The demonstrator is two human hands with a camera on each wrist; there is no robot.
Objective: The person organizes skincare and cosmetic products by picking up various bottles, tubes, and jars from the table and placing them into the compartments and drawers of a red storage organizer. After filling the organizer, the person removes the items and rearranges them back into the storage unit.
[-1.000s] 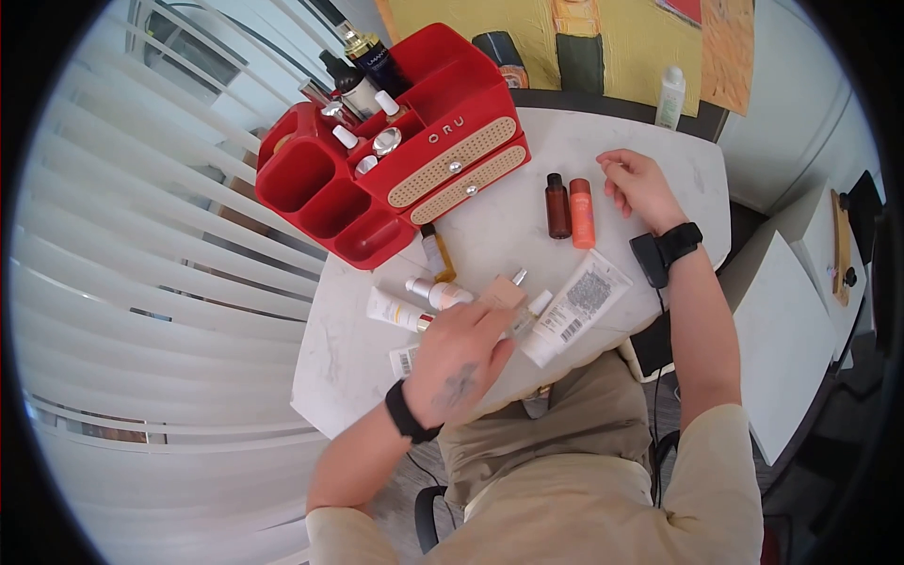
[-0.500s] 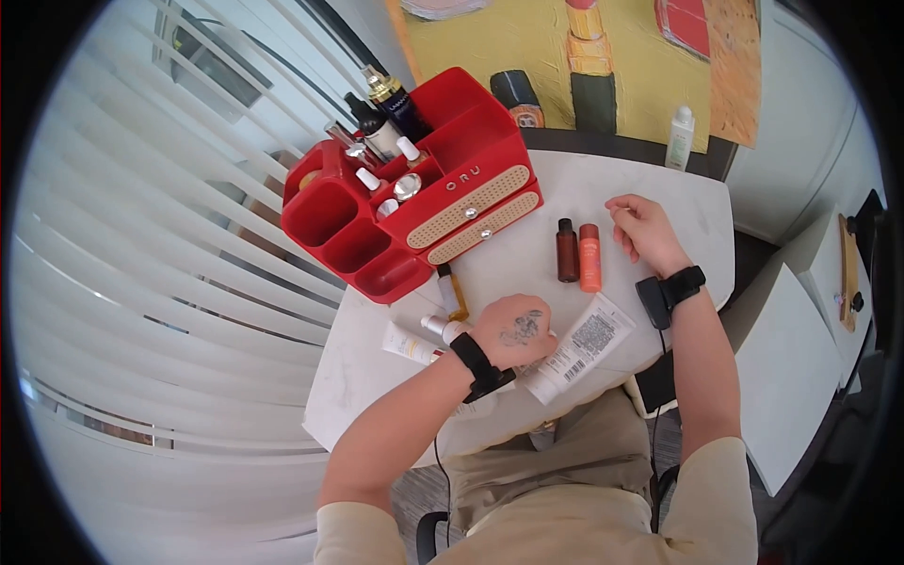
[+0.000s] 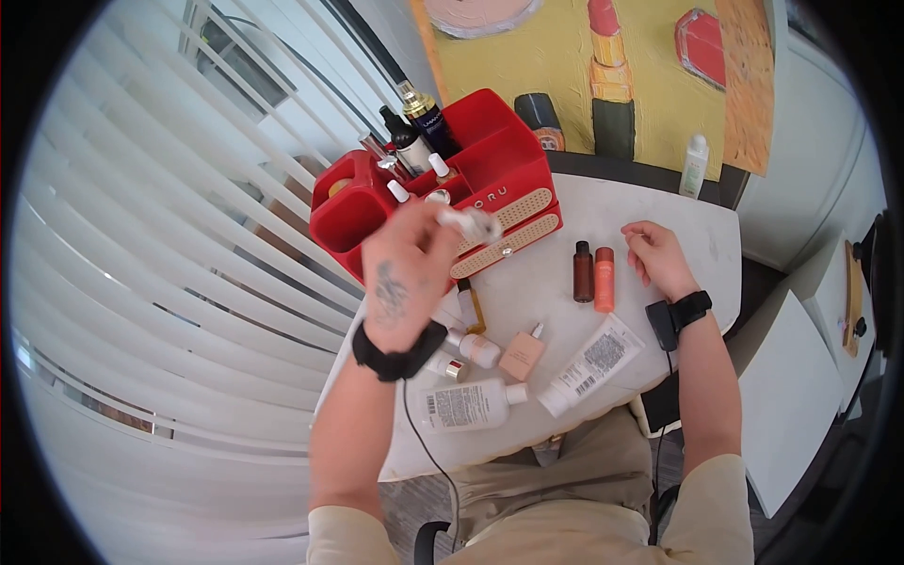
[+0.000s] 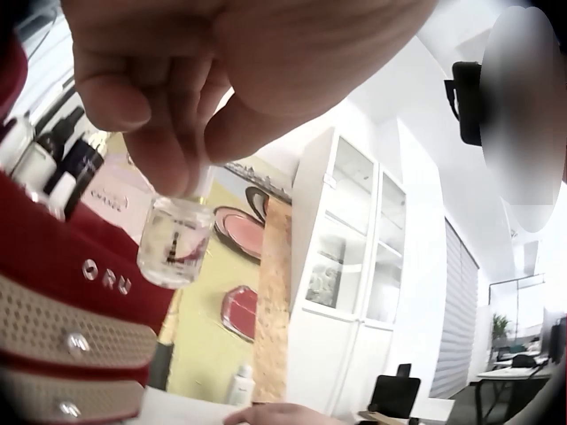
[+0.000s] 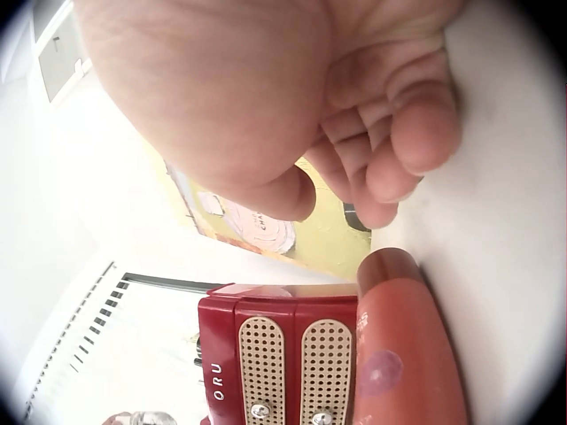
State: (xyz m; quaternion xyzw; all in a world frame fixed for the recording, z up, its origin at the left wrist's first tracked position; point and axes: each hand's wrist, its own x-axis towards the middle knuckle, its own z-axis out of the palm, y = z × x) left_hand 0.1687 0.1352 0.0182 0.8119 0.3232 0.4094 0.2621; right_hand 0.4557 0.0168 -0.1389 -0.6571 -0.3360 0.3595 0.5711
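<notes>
My left hand (image 3: 400,268) is raised in front of the red cosmetics organizer (image 3: 529,174), pinching a small clear nail polish bottle (image 4: 174,248) by its white cap. In the left wrist view the bottle hangs below the fingertips, with the organizer's drawers to its left. Several bottles stand in the organizer, among them other white-capped ones. My right hand (image 3: 661,260) rests on the table with fingers loosely curled and nothing in them. Next to it stand an orange bottle (image 3: 605,285) and a dark brown bottle (image 3: 584,273).
On the white table (image 3: 687,226) lie a white tube (image 3: 595,363), a large white bottle (image 3: 466,407), a beige foundation bottle (image 3: 522,355), a small white bottle (image 3: 478,350) and an amber bottle (image 3: 471,309). A white-green bottle (image 3: 694,169) stands at the back right. Window blinds (image 3: 188,311) border the left.
My left hand has picked up the nail polish bottle from beside the white tube and lifted it up and left to the organizer. The right hand has stayed by the orange bottle.
</notes>
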